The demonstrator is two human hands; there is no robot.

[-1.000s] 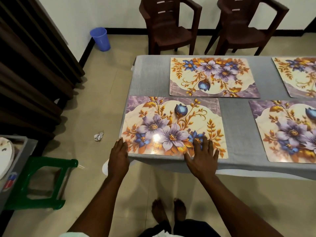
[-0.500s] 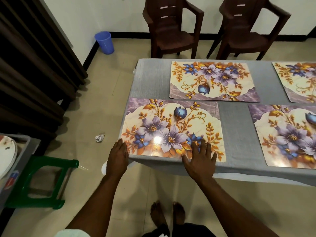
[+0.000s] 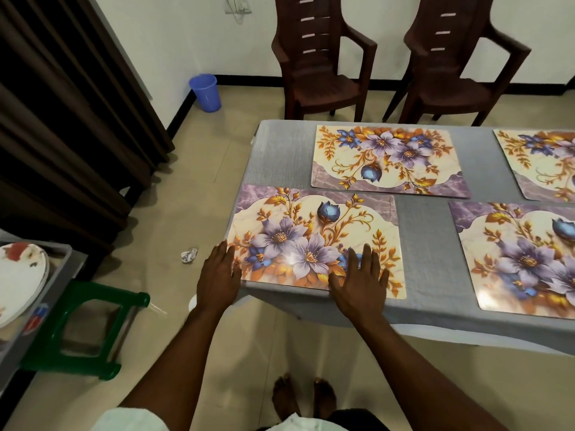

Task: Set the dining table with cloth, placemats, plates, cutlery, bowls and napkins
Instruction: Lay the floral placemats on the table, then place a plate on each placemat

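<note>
My right hand (image 3: 357, 283) lies flat, fingers straight and spread, on the near edge of the closest placemat (image 3: 314, 241). My left hand (image 3: 217, 276) is flat too, fingers together, at that mat's near left corner, holding nothing. The mat sits at the corner of the grey tablecloth (image 3: 429, 244). Three more placemats: one behind (image 3: 389, 160), one to the right (image 3: 522, 256), one far right (image 3: 541, 163). Plates (image 3: 18, 278) sit in a grey tray (image 3: 59, 275) on my left, beside a green stool (image 3: 93, 331). Two brown chairs (image 3: 320, 66) beyond the table.
</note>
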